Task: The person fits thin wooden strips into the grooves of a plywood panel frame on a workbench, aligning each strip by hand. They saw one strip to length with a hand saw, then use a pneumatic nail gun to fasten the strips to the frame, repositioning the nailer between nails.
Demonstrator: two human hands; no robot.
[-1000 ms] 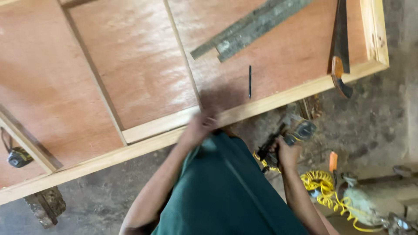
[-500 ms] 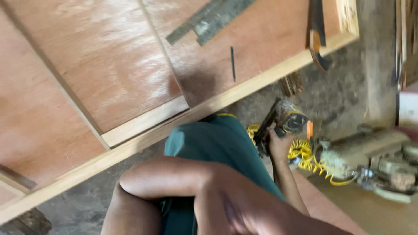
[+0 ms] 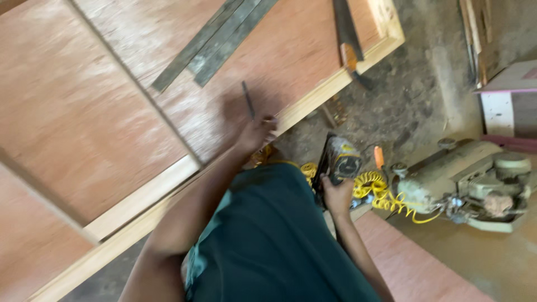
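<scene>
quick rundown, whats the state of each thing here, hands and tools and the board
left hand: reaching onto the board, fingers at the pencil
thin dark pencil: lying flat
right hand: gripping the nailer
black and yellow nail gun: held low, off the board
coiled yellow air hose: on the floor
framed reddish plywood panel: lying flat
handsaw: resting over the panel's edge

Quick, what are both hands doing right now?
Left hand: fingers curled at the pencil on the wooden panel; grip cannot be told.
Right hand: closed, holding the nail gun.
</scene>
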